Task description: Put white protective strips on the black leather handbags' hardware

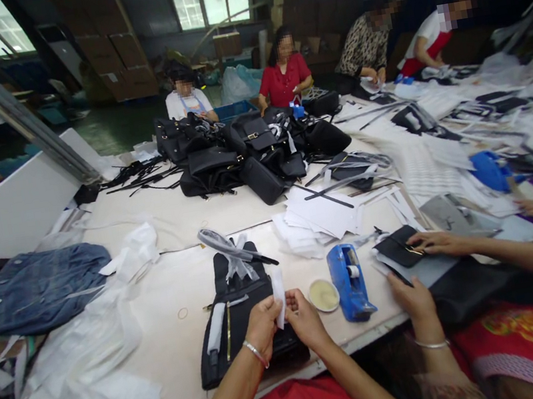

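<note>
A narrow strip of white paper [277,285] stands upright between my two hands. My left hand [265,324], with a bracelet at the wrist, pinches its lower left edge. From the other side my right hand [306,318] closes on the strip's lower right edge with bent fingers. Beneath and behind them a black bag [218,342] lies flat on the table, with gold zips and a white-wrapped strap piece on it. A strap wrapped in clear plastic [233,245] rests across the bag's far end.
Right of my hands are a round tub of pale paste [323,295] and a blue tape dispenser [349,284]. A co-worker's hands [431,247] hold a black pouch [400,247] close by. Black bags [258,147] are heaped ahead; white tissue [101,367] lies left.
</note>
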The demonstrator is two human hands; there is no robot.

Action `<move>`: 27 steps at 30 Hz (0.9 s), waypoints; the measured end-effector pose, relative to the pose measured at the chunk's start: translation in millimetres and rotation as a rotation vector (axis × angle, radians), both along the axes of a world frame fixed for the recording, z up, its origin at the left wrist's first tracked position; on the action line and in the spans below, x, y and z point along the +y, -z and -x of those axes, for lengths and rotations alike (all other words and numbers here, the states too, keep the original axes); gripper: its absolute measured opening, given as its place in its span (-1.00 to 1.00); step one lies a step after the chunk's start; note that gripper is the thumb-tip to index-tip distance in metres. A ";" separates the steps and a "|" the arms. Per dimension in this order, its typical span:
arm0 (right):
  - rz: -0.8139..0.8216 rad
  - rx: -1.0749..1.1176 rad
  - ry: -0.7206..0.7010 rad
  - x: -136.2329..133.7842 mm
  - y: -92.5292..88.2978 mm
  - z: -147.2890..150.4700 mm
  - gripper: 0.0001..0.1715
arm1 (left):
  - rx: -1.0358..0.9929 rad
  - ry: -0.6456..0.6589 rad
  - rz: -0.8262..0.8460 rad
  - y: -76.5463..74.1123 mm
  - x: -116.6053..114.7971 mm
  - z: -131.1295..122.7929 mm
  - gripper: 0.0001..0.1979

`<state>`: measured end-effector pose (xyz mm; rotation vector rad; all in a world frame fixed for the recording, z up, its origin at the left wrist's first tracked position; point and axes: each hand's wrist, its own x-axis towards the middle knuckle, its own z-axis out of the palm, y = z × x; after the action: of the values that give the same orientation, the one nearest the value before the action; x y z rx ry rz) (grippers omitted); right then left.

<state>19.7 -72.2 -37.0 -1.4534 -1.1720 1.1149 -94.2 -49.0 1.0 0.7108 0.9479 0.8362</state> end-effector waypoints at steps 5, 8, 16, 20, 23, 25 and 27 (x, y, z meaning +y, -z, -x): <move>-0.117 -0.400 0.050 -9.4 5.7 4.3 -0.72 | 0.103 -0.093 0.053 14.1 3.7 -9.4 -0.65; -0.199 -0.495 0.026 -15.3 10.2 4.4 -0.62 | 0.130 -0.130 0.043 24.7 3.5 -15.0 -0.66; -0.070 -0.031 0.016 -16.6 -6.8 -24.1 -0.67 | 0.291 -0.223 -0.120 35.0 5.3 -28.0 -0.68; -0.023 -0.018 0.043 -0.1 -16.3 -28.4 -0.75 | 0.361 -0.171 -0.187 35.0 3.1 -33.6 -0.72; 0.025 -0.012 0.061 11.0 -15.1 -16.0 -0.77 | 0.421 -0.132 -0.277 37.1 1.5 -34.8 -0.75; 0.037 -0.034 0.095 13.1 -15.9 -17.2 -0.78 | 0.460 -0.108 -0.341 38.3 1.4 -33.9 -0.78; 0.024 -0.061 0.137 10.3 -22.1 -41.7 -0.81 | 0.485 -0.087 -0.374 38.5 1.9 -32.2 -0.80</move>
<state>61.4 -61.9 -14.9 -1.5715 -1.0863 1.0001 -62.0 -47.1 -37.5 1.2394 1.2755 0.9499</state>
